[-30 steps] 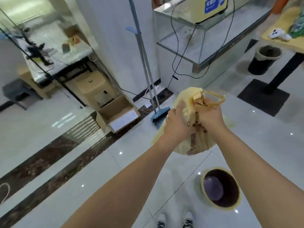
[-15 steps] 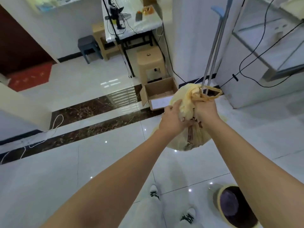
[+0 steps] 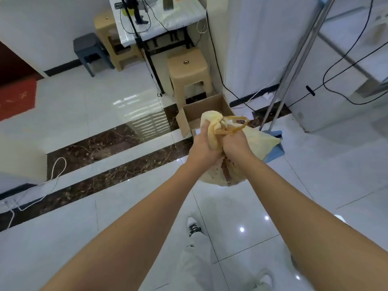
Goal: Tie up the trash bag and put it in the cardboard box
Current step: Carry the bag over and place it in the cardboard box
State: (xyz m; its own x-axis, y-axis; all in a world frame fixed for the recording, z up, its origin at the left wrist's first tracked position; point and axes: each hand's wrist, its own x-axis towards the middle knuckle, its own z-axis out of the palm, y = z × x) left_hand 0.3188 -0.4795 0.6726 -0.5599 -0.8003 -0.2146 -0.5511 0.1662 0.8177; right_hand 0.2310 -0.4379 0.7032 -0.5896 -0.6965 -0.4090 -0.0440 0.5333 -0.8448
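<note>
A pale yellow trash bag (image 3: pixel 255 141), knotted at the top with its drawstring loops sticking out, hangs in the air in front of me. My left hand (image 3: pixel 202 147) grips the bunched neck from the left. My right hand (image 3: pixel 235 143) is closed on the neck just below the knot. Brown waste shows through the bag's underside. The open cardboard box (image 3: pixel 190 115) stands on the floor just beyond the bag, partly hidden by it.
A tan plastic stool (image 3: pixel 188 70) stands behind the box, beside a white pillar (image 3: pixel 247 47). A blue dustpan (image 3: pixel 275 151) with metal poles (image 3: pixel 298 57) leans right of the bag. Black cables trail along the wall. My feet are on the white tiles.
I have walked toward the box; it is now directly behind the bag. The floor trash bin has left the view. Both hands keep their grip on the bag's neck.
</note>
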